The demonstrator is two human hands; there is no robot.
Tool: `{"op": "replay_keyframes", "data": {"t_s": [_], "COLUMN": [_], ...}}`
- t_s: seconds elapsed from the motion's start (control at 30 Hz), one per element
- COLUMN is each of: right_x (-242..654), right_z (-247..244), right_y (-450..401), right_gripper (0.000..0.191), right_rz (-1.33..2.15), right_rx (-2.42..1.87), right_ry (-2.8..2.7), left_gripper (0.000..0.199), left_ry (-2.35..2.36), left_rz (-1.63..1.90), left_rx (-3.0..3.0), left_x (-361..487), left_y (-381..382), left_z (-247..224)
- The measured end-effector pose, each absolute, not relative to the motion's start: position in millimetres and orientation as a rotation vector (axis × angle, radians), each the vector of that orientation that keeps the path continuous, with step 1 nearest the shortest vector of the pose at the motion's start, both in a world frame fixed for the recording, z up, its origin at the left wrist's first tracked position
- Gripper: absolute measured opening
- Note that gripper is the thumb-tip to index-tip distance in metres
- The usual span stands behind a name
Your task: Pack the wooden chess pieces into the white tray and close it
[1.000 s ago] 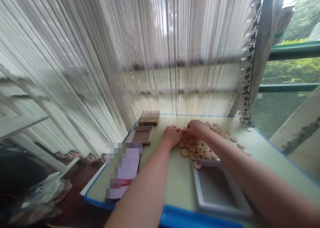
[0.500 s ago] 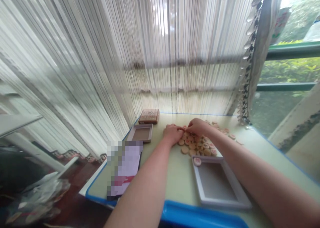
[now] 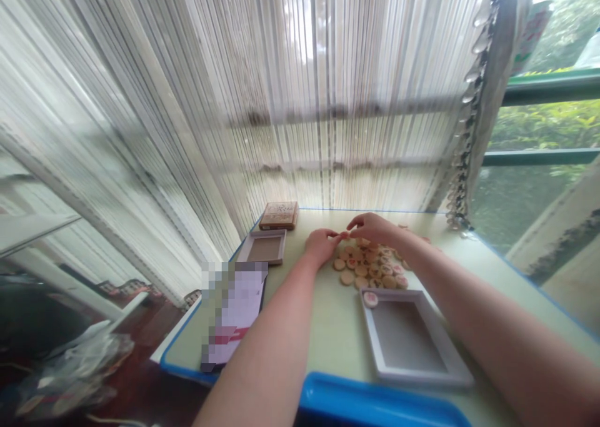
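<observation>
At the far side of the pile, a round wooden Chinese chess piece (image 3: 345, 234) is pinched between the fingertips of both hands. My left hand (image 3: 322, 244) has it from the left, fingers closed at its edge. From the right, my right hand (image 3: 374, 228) meets the same piece with thumb and fingertips. Below them lies a loose heap of Chinese chess pieces (image 3: 360, 270), some with red or dark characters, others blank side up; my right forearm hides part of it. One piece with a red character (image 3: 370, 299) rests on the corner of the near tray (image 3: 375, 346).
A second shallow tray (image 3: 284, 247) and a patterned box (image 3: 279, 216) stand at the far left. A phone-like slab, partly pixelated, (image 3: 244, 302) lies by my left forearm. A blue plastic object (image 3: 375, 402) is at the near edge. String curtains (image 3: 300, 133) hang behind the table.
Both hands have lifted slightly off the heap, and the piece between them now shows more plainly. The right fingers have shifted up a little.
</observation>
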State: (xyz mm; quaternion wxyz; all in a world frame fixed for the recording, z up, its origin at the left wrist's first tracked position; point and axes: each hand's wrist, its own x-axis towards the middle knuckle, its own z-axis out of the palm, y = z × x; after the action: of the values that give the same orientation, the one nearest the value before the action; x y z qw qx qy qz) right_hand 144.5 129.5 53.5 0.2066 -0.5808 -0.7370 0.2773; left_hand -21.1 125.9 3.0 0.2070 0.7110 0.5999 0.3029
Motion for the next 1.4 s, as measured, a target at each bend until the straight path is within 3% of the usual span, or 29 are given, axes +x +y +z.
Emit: {"op": "replay_keyframes", "data": {"t_s": [0.27, 1.1, 1.4], "right_x": [140.8, 143.3, 144.8], "right_z": [44.9, 42.9, 33.2], "right_y": [131.3, 130.7, 137.3], "right_gripper": [0.028, 0.028, 0.025], "right_rz": [0.61, 0.844, 0.517], "right_rx": [-1.462, -1.334, -1.203], "right_ry": [-2.105, -1.934, -2.142], "left_gripper": [0.044, 0.033, 0.033], "left_ry": [1.573, 1.434, 1.391], "left_rz": [0.949, 1.085, 1.16], "left_rx": [1.861, 1.708, 1.543], "left_x": [-22.4, -21.7, -21.5], "left_y": [124.7, 118.8, 118.3], "left_z": [5.4, 8.0, 10.0]}}
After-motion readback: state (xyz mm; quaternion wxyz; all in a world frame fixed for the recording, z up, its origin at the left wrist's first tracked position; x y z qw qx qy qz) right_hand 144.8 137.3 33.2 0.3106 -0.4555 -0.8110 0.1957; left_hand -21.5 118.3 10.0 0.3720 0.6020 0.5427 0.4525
